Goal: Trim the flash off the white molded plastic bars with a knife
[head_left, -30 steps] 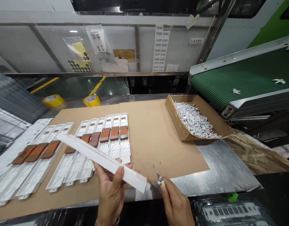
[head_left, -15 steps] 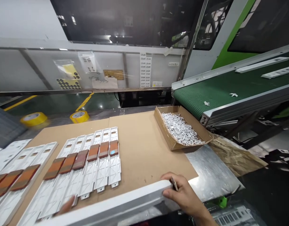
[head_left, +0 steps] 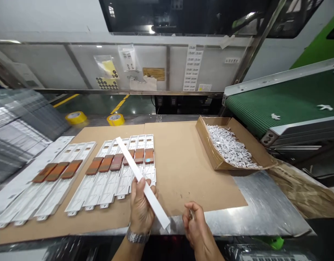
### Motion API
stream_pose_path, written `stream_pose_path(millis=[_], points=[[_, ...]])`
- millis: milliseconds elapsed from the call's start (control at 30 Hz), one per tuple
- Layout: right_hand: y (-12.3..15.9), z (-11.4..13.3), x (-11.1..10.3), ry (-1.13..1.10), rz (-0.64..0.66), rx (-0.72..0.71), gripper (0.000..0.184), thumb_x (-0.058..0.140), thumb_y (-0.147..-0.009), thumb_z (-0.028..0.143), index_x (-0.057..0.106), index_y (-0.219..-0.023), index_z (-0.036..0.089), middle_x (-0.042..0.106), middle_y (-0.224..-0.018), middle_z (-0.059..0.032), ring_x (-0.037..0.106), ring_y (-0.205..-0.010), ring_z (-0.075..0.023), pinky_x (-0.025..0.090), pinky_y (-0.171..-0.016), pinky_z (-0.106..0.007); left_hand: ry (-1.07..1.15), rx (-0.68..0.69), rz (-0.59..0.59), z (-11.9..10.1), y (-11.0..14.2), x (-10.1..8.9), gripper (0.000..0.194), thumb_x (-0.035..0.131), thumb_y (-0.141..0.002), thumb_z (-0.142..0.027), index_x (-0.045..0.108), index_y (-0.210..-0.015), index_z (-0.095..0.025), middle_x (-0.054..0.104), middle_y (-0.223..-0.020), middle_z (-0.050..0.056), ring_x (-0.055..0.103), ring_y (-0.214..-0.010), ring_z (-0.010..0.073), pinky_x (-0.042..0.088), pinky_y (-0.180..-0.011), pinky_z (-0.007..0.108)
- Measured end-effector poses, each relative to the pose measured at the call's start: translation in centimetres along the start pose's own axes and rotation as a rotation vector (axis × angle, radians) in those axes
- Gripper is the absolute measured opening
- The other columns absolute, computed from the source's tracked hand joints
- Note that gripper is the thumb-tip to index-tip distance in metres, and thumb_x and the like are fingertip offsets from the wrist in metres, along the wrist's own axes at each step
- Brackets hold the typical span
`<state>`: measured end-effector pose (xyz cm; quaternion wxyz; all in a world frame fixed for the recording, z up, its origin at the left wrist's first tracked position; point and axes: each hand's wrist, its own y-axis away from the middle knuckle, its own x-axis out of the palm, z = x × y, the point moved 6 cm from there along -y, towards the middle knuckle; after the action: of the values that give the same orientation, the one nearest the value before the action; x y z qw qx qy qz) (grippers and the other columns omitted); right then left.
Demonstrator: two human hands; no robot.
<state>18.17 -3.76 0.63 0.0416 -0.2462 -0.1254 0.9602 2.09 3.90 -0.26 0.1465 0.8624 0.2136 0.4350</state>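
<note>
My left hand is wrapped round a long white plastic strip, tilted with its far end up to the left. To the right of the strip's near end, my right hand has its fingers curled round a small thin dark piece, mostly hidden; I cannot make out its kind. Beyond my left hand lies a row of white plastic panels, with reddish-brown blocks across them. A second group of similar panels lies farther left, also with brown blocks on top.
Brown cardboard covers the metal table. An open carton of small white plastic pieces stands at right, below the end of a green conveyor belt. Two yellow tape rolls sit along the back.
The white strip has swung from lying low across the front to pointing up and left in my left hand. My right hand has come off it. The view has turned left.
</note>
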Motion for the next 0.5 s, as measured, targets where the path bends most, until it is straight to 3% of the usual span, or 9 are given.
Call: stream_pose_path(millis=[100,167,300,500], points=[[0.7,0.1,0.2,-0.079,0.270,0.079,0.032,0.027,-0.097,0.042,0.053,-0.094,0.023,0.055,-0.065,0.0019,0.054,-0.054,-0.0112,0.045,-0.052,-0.019,-0.012,-0.008,0.073,-0.7,-0.7,0.4,0.036,0.076,-0.065,-0.029,0.044,-0.080,-0.021,0.042,-0.064,-0.008,0.037,-0.043,0.0016,0.028,-0.036,0.012],[0.9,0.9,0.3,-0.094,0.377,0.018,0.030,0.032,-0.096,0.041,0.055,-0.089,0.024,0.059,-0.070,0.0008,0.058,-0.063,-0.0124,0.047,-0.060,-0.020,-0.024,-0.013,0.097,-0.7,-0.8,0.4,0.037,0.076,-0.064,-0.030,0.043,-0.079,-0.020,0.041,-0.064,-0.008,0.036,-0.043,0.0014,0.027,-0.037,0.012],[0.7,1.5,0.5,-0.022,0.383,-0.067,0.024,0.035,-0.096,0.036,0.056,-0.105,0.028,0.061,-0.087,-0.0002,0.060,-0.078,-0.0133,0.047,-0.070,-0.021,-0.051,-0.017,0.089,-0.7,-0.9,0.3,0.039,0.076,-0.064,-0.032,0.042,-0.078,-0.021,0.040,-0.063,-0.009,0.035,-0.042,0.0010,0.027,-0.037,0.012],[1.3,0.5,1.9,0.125,0.357,-0.031,0.037,0.026,-0.098,0.040,0.044,-0.070,0.022,0.052,-0.060,0.0042,0.050,-0.051,-0.0103,0.034,-0.049,-0.021,-0.080,-0.009,0.075,-0.6,-0.6,0.3,0.042,0.077,-0.063,-0.034,0.041,-0.079,-0.021,0.042,-0.062,-0.009,0.036,-0.043,0.0011,0.028,-0.037,0.011]])
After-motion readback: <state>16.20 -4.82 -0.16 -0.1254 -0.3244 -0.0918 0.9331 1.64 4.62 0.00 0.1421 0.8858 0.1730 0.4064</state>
